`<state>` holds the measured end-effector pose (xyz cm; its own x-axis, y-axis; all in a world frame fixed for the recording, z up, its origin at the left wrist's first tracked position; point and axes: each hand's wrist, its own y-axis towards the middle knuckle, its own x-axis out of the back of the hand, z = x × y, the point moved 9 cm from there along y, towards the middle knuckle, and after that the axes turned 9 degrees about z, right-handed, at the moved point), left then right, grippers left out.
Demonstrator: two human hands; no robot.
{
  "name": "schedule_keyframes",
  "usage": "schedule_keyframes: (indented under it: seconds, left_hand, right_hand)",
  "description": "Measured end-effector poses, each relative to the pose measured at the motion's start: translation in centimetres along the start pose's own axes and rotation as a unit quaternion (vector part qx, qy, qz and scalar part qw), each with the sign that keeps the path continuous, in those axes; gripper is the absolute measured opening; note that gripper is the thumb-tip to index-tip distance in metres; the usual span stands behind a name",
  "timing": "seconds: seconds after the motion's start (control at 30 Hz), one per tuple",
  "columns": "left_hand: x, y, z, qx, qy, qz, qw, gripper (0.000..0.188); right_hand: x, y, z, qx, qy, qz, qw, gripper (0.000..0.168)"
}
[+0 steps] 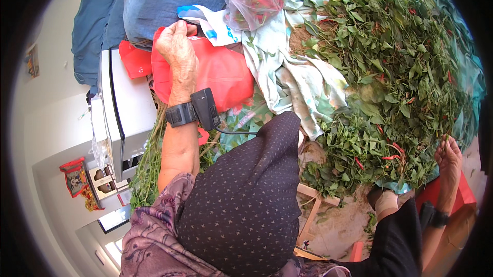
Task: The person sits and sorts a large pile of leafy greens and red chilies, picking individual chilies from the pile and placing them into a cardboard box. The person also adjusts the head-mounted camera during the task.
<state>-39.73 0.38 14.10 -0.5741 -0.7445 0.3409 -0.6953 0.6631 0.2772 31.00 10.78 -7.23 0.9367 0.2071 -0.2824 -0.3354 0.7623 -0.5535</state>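
My left hand [178,44] has its fingers curled at the raised rim of a red bag [223,73] and appears to grip it. The bag bears writing, and my forearm crosses in front of it. Far to the right, my right hand [448,157] is beside the edge of a big heap of picked pepper plants [400,69]. Its fingertips are drawn together near a small greenish bit; whether they pinch it is unclear. Red chili peppers [391,157] show among the wilted leaves. Each wrist wears a black strap; the left one carries a black device [205,108].
A clear plastic bag of red and green peppers [262,1] stands beyond the red bag. A stained patterned cloth [296,80] borders the heap. Blue fabric [169,3], a white cabinet [131,88] and cut stalks [144,177] lie leftward. Dark dotted cloth [242,196] covers the foreground; a wooden frame [310,215] stands nearby.
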Motion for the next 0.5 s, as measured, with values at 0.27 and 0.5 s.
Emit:
schedule_keyframes:
  seconds: [0.27,0.5]
  left_hand:
    - [-2.0,0.8,1.1,0.072,-0.152,0.097,0.981,0.019]
    - [-0.4,0.6,0.0,0.037,-0.110,0.025,0.993,0.020]
  right_hand:
    - [-3.1,-0.1,-0.8,-0.015,0.014,0.031,0.999,0.020]
    - [-5.8,-0.4,-1.5,-0.033,-0.009,0.020,0.999,0.016]
